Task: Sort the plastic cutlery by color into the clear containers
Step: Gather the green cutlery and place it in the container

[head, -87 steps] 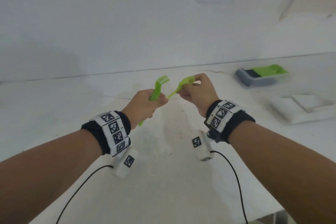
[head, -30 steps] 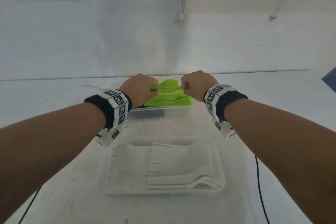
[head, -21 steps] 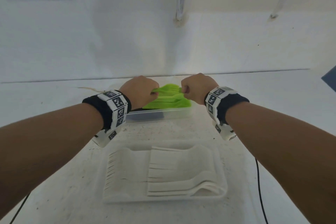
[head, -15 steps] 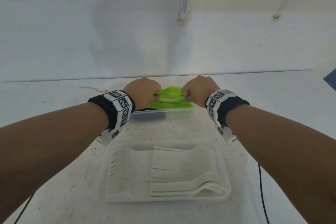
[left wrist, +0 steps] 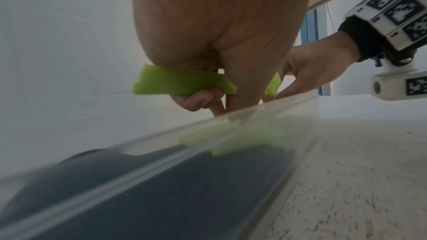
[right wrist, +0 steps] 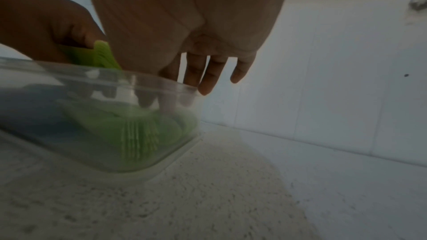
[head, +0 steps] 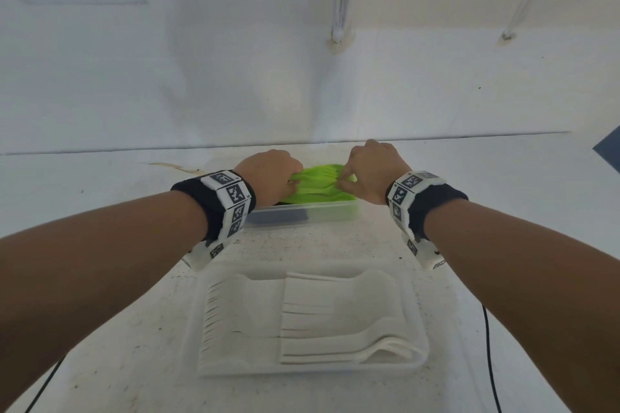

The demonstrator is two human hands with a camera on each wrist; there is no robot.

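At the back of the white table [head: 335,241], my left hand [head: 270,174] grips one end of a stack of green cutlery [head: 318,186], fingers [left wrist: 198,99] curled under the bundle and thumb on top, just above the rim of the far clear container [head: 302,214]. The left wrist view shows the stack's edges as many thin layers fanned slightly at the end. Beneath it, dark blue pieces [head: 278,216] lie along the container's left part, and more green forks show through its right wall.

The pieces look light, thin and stiff, with smooth faces that I judge will slide on one another; a stack like this is best held at both ends and kept level, since a pinch at one end alone could let it splay.

To the right, my right hand [head: 372,173] pinches the stack's other end between thumb and forefinger in the head view, while its remaining fingers [right wrist: 208,72] hang straight down inside the container's rim. The green is a bright lime, uniform across the bundle.

Nearer me, a second clear container [head: 416,312] holds white cutlery [head: 302,318] laid flat in overlapping rows, fork tines to the left.
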